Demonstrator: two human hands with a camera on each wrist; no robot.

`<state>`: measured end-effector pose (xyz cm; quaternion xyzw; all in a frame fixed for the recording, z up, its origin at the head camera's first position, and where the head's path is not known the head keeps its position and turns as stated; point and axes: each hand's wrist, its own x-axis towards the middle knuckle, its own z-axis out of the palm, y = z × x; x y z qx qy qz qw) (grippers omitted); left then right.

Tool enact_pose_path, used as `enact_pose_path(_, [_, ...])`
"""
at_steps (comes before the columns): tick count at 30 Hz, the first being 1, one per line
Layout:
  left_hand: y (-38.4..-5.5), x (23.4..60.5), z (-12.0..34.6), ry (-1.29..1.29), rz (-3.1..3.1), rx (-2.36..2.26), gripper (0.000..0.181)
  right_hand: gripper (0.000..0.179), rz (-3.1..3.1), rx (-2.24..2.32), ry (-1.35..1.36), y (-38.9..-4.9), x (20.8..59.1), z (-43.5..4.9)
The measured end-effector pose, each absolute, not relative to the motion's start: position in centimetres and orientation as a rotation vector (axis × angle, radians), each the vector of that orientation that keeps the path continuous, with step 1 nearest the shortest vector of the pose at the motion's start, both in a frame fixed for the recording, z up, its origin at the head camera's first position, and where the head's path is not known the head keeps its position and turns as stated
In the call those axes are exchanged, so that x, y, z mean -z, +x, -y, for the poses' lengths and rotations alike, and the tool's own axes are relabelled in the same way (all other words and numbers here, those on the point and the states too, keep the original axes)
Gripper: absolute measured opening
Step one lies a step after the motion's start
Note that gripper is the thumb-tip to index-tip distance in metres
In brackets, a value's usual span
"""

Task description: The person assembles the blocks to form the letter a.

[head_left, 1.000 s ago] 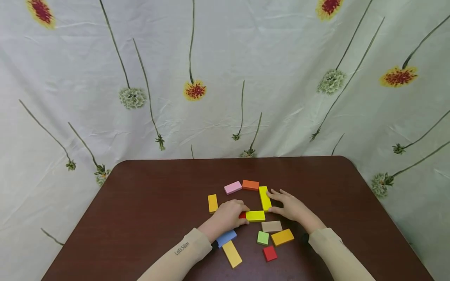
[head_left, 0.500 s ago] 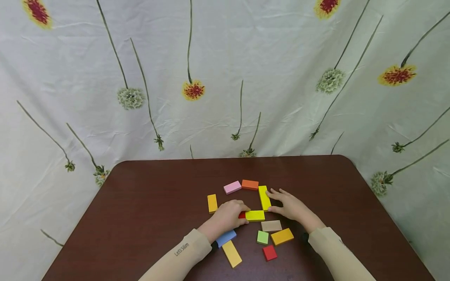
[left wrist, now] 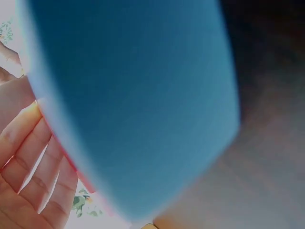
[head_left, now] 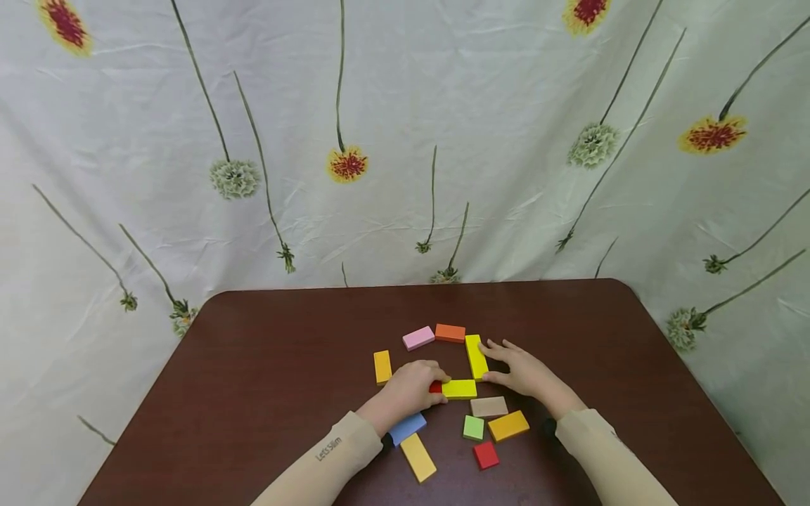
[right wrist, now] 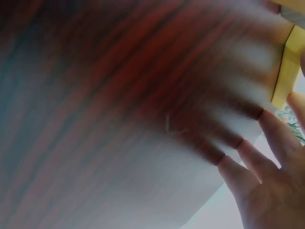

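Note:
Flat wooden blocks lie in a loose ring on the dark table. My left hand [head_left: 410, 390] pinches a red block [head_left: 436, 387] between thumb and fingers; the hand hides most of it. That block abuts the left end of a yellow block [head_left: 459, 389]. At the right, my right hand [head_left: 525, 372] has its fingers spread, with index and thumb touching the side of a second yellow block [head_left: 476, 357]. The right wrist view shows this block's edge [right wrist: 288, 67] by the fingertips. A blue block [head_left: 408, 429], partly under my left wrist, fills much of the left wrist view.
Pink [head_left: 419, 338] and orange [head_left: 450, 333] blocks lie at the back. An amber block [head_left: 382, 367] is left of my left hand. Nearer are beige [head_left: 489, 407], green [head_left: 473, 428], amber [head_left: 509, 426], red [head_left: 486, 455] and pale yellow [head_left: 418, 457] blocks. A flowered cloth [head_left: 405, 105] hangs behind.

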<state>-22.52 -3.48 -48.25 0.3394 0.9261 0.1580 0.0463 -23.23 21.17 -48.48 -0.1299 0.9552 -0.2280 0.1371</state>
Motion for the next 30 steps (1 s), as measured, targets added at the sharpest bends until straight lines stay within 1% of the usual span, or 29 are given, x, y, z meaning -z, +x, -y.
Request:
enact_pose_path(11, [-22.42,48.71,3.49,1.044,-2.845,-0.500,0.031,0.066,-2.745,0.705,-0.353,-22.96,48.33,-21.11])
enact_pose_path(30, [-22.36,48.18,3.57,1.029,-2.836,-0.500,0.031,0.067,-2.812,0.857,-0.335,-22.40,48.58,-21.01])
